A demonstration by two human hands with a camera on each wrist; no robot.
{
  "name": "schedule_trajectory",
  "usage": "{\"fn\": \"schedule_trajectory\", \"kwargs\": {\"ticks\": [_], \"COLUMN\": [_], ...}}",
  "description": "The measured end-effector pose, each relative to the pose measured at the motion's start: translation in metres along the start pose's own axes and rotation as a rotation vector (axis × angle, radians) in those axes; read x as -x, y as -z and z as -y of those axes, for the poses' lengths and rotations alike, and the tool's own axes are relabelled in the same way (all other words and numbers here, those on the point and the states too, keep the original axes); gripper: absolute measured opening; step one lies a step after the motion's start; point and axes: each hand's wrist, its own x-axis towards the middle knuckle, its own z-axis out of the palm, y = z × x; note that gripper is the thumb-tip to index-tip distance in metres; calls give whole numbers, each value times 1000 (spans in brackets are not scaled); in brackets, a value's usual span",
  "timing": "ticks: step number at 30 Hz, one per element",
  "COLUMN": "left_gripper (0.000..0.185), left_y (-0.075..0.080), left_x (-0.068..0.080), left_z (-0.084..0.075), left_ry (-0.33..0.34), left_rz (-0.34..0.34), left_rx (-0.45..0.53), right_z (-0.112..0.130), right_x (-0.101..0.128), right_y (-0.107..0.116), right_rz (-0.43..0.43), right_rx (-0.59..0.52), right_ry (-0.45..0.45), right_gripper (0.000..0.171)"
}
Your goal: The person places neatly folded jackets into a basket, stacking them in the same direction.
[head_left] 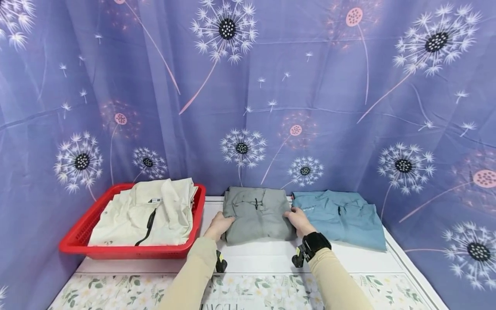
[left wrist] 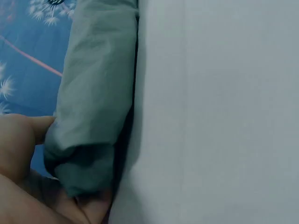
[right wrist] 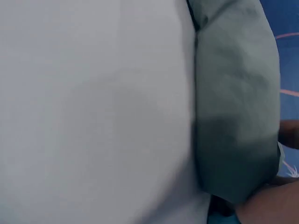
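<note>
Head view: My two hands were at opposite ends of a folded grey cloth garment (head_left: 257, 224), which lay on a white surface (head_left: 263, 259) in front of me. My left hand (head_left: 220, 226) gripped its left edge and my right hand (head_left: 299, 221) gripped its right edge. To the left stood a red plastic basket with slatted sides (head_left: 135, 249), holding folded cream cloth garments (head_left: 170, 202). To the right, near my right hand, lay a folded blue cloth garment (head_left: 348, 219). Behind everything hung a violet-blue curtain printed with dandelions (head_left: 271, 82).

Left wrist view: The end of the grey garment showed as a thick, soft roll. My left thumb lay on one side of it and my fingers curled beneath the other, so the hand was narrowed around the fold.

Right wrist view: The opposite end was pinched the same way, thumb and fingers on either side, though shadow and the frame's edge hid part of my right hand.

To do this well, I judged, both hands needed matching grips that took in every layer, with even, gentle tension, keeping the fold square and the right-hand knuckles off the blue garment.
</note>
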Motion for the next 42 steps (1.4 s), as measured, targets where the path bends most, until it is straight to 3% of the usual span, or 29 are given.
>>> {"fn": "schedule_trajectory", "kwargs": {"ticks": [3, 10, 18, 24, 28, 33, 37, 42], "left_gripper": [55, 39, 72, 78, 76, 72, 71, 69], "left_y": [-2, -8, -8, -13, -17, -16, -20, -26], "left_x": [-1, -1, -2, -5, -6, -1, 4, 5], "left_z": [3, 4, 2, 5, 7, 4, -2, -9], "left_ry": [-12, -79, -12, -38, -49, -61, -66, -126], "left_rz": [4, 8, 44, 80, 57, 92, 136, 147], "left_rx": [25, -22, 133, 134, 126, 100, 77, 52], "right_z": [1, 4, 3, 3, 6, 11, 14, 24], "right_x": [-2, 4, 11, 12, 13, 16, 22, 33], "right_y": [0, -3, 1, 0, 0, -2, 2, 11], "right_rz": [35, 95, 125, 149, 135, 144, 135, 99], "right_rx": [12, 77, 35, -29, -20, 12, 95, 198], "right_ry": [-36, -93, -111, -96, -98, -50, 26, 92], "right_gripper": [64, 76, 79, 70, 75, 73, 56, 52]}}
